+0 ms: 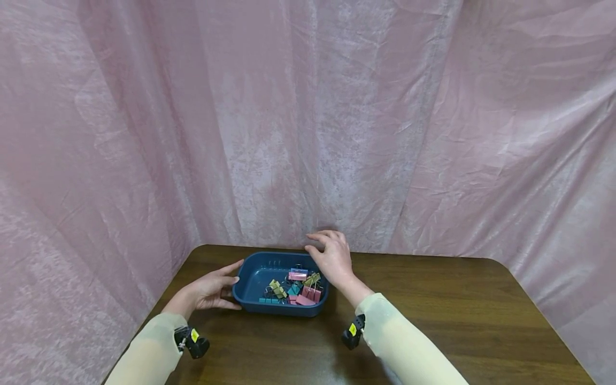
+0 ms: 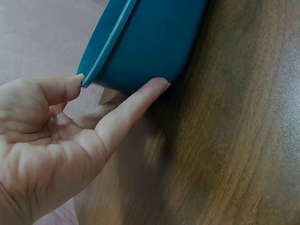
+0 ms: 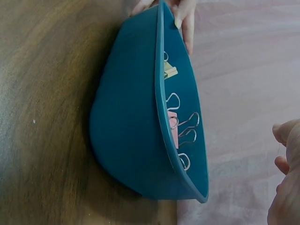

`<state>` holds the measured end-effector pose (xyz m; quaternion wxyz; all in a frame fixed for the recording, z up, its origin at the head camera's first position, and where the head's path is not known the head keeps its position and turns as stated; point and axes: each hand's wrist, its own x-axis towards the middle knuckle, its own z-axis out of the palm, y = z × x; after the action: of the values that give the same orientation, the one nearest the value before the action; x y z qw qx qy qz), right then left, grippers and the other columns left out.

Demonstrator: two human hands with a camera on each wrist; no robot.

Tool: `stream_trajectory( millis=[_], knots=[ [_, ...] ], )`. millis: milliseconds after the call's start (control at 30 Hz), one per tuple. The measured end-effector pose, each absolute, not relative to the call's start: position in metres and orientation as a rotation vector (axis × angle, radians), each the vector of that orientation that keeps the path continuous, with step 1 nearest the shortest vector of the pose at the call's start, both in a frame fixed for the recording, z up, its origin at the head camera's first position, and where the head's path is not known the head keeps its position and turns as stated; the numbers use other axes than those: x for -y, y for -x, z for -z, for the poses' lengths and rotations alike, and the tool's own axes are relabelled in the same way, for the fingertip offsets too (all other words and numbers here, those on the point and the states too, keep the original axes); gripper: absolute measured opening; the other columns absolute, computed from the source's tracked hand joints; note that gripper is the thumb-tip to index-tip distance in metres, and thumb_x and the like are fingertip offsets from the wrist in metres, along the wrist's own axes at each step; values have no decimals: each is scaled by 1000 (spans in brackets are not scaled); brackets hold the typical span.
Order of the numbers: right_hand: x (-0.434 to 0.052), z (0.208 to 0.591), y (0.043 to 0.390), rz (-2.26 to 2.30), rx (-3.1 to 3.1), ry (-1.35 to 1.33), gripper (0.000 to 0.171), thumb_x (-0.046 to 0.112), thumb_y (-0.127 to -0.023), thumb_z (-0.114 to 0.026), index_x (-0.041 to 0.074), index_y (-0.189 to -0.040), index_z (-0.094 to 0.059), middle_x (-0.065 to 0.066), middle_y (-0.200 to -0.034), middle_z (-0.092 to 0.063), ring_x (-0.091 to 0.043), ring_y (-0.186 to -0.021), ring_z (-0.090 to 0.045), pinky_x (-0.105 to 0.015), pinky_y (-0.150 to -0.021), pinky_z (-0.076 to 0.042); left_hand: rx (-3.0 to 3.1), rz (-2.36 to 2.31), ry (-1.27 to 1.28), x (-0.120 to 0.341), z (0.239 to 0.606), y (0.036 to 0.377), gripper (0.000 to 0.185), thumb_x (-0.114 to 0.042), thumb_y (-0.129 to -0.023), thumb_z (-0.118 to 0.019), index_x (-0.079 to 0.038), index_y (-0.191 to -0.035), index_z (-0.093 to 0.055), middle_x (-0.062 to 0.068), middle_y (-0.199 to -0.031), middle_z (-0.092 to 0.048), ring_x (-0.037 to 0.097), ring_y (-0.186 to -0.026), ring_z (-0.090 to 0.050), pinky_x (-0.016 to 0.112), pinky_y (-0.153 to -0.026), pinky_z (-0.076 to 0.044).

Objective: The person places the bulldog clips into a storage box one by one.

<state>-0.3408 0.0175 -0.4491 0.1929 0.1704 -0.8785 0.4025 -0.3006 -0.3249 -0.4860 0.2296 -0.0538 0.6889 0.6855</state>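
A dark blue plastic basin (image 1: pixel 251 308) stands on the table, with binder clips (image 1: pixel 310 293) in pink, teal, yellow and blue gathered toward its right half. At its left end is my left hand (image 1: pixel 212 290), thumb tip on the rim and fingers spread straight along the outer wall. The left wrist view shows one straight finger (image 2: pixel 133 110) against the wall low down, close to the tabletop. My right hand (image 1: pixel 333 258) hovers by the basin's far right corner, fingers loosely bent with nothing between them. Only part of that hand (image 3: pixel 288 164) shows in the right wrist view, apart from the rim.
The brown wooden table (image 1: pixel 433 310) extends well to the right of the basin. Pink velvet curtain (image 1: pixel 308 133) hangs right behind the table's back edge and around its sides. Each forearm wears a small black wrist camera (image 1: pixel 353 331).
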Motion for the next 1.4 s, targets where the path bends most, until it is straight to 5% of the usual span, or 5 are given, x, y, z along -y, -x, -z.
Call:
stream_trajectory(
  millis=[267, 1400],
  knots=[
    [-25, 445, 341, -1120, 2426, -487, 30, 28, -93, -77, 21, -123, -77, -3, -126, -67, -31, -128, -48, -54, -108, -38, -1877, -1863, 113, 327, 485, 301, 61, -12, -112, -39, -23, -166, -14, 41, -157, -19, 59, -133, -43, 66, -89, -53],
    [-61, 435, 344, -1140, 2380, -476, 31, 26, -93, -78, 17, -122, -77, -4, -125, -67, -33, -129, -46, -53, -108, -36, -1889, -1885, 131, 326, 487, 302, 60, -11, -111, -39, -23, -166, -17, 39, -154, -27, 56, -129, -49, 65, -86, -55]
  ],
)
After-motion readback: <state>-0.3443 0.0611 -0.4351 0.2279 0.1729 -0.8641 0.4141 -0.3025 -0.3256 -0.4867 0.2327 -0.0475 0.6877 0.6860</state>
